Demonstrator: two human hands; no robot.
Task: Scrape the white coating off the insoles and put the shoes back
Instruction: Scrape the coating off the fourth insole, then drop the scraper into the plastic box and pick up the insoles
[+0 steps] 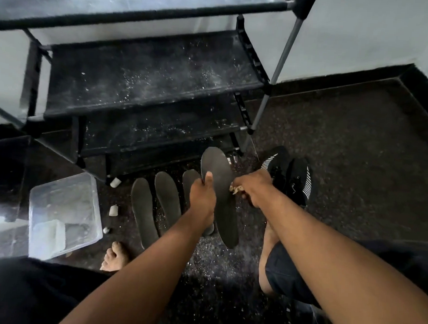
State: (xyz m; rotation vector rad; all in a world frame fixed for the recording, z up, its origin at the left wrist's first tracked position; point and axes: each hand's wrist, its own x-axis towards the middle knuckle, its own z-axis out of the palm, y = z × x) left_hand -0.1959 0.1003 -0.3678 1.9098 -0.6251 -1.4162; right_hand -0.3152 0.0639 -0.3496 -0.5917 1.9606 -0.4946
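Shoe rack [147, 84]: far left, flecked white.
Shoes [291, 178]: on the floor, right.
Held insole [219, 177]: long axis near-to-far, toe far.
Left hand [202, 196]: fingers closed on its left edge, thumb on top.
Right hand [253, 188]: fingers curled around a pale scrap [236, 189] at its right edge.

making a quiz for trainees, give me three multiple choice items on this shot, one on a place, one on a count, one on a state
1. Where is the clear tub?
A. on the rack
B. on the floor, left of the insoles
C. on the person's lap

2. How many insoles lie on the floor?
A. three
B. one
C. six

3. What is the left hand doing?
A. resting open
B. gripping the raised insole
C. holding a shoe

Answers: 1 B, it sits on the floor beside the row. 2 A, three lie side by side below the rack. 3 B, its thumb presses the insole.
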